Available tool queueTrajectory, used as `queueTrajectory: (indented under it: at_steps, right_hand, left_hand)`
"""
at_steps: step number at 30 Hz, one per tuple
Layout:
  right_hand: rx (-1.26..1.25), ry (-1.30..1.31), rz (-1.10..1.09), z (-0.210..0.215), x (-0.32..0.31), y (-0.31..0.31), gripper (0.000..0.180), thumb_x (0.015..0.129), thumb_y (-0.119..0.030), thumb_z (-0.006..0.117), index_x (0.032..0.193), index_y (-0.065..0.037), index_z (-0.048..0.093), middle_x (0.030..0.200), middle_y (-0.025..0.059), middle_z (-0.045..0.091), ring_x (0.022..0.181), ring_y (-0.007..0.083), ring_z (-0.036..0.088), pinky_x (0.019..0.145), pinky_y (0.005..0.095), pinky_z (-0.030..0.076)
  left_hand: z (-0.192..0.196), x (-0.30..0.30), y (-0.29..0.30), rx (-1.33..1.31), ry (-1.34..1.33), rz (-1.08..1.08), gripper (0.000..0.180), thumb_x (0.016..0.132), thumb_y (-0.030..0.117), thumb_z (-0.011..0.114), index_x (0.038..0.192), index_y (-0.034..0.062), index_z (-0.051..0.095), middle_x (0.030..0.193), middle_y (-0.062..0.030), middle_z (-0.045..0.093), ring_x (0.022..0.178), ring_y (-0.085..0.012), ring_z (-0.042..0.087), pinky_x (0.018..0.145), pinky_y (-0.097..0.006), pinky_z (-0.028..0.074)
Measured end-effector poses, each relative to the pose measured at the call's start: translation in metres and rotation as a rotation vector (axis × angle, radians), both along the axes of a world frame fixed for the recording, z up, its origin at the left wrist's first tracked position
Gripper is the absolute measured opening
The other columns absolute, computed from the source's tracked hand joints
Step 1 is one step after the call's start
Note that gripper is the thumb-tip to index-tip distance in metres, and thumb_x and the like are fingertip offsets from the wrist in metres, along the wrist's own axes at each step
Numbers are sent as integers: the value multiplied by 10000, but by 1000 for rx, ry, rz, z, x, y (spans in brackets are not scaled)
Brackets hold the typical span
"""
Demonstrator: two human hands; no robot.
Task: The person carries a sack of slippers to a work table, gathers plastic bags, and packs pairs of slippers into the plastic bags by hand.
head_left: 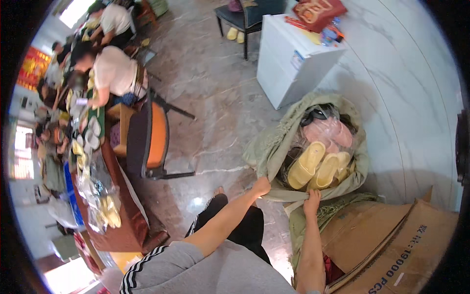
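Both hands grip the near rim of a large grey-green woven sack [274, 142]. My left hand [261, 186] is closed on the rim's left part, and my right hand [312, 201] pinches it a little farther right. The sack's mouth gapes wide. Inside lie yellow slippers [307, 165] near the front and pink slippers [327, 133] in clear plastic behind them. A black item [318, 113], partly covered, sits at the back of the opening. What lies deeper in the sack is hidden.
A white cabinet [281, 59] stands beyond the sack, beside the marbled wall. Flattened cardboard [391, 245] leans at the near right. An orange-and-black chair [156, 134] stands left. Several people sit along a table with a brown cover [117, 196], where bagged slippers [110, 208] lie.
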State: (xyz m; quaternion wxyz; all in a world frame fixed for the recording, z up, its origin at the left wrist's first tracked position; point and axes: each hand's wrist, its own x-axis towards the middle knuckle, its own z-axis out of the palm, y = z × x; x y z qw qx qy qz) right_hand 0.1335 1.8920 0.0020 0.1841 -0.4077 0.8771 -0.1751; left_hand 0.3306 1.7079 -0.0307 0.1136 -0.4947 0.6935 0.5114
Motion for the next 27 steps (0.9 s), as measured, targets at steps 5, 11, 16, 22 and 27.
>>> queueTrajectory:
  at_steps: [5,11,16,22,27]
  right_hand:
    - [55,12,123,31,74,1,316,633,103,504,920,-3,587,969,177,553,1049,380,477,930,456,377]
    - [215,-17,316,56,149,47,397,649,57,513,1029,6,615,980,210,591,995,409,505,886,474,404]
    - [302,-99,469,101,206,127,343,692,-14,540,1022,13,626,994,231,610,987,432,526,874,484,412]
    - [235,-191,571,164,243,168,242,724,-35,538,935,53,617,888,271,606,873,462,555,786,502,424]
    - [252,-51,750,175,237,202,200,739,-47,557,905,46,617,872,264,603,879,469,541,783,501,419]
  left_hand:
    - [45,91,17,86,-39,154,252,821,138,550,962,-27,678,955,-260,672,925,-434,650,754,-487,531]
    - [93,196,53,210,-46,222,252,832,91,544,1013,-18,680,1044,-230,673,971,-402,654,791,-492,528]
    - [135,278,136,168,-28,236,264,823,109,550,1014,-10,688,1068,-219,673,979,-379,658,805,-480,528]
    - [182,315,224,155,26,442,328,823,129,540,1102,1,657,1146,-215,645,1061,-350,635,862,-478,515]
    - [206,340,303,195,82,479,331,829,127,545,1121,11,650,1148,-217,644,1069,-370,626,869,-467,513]
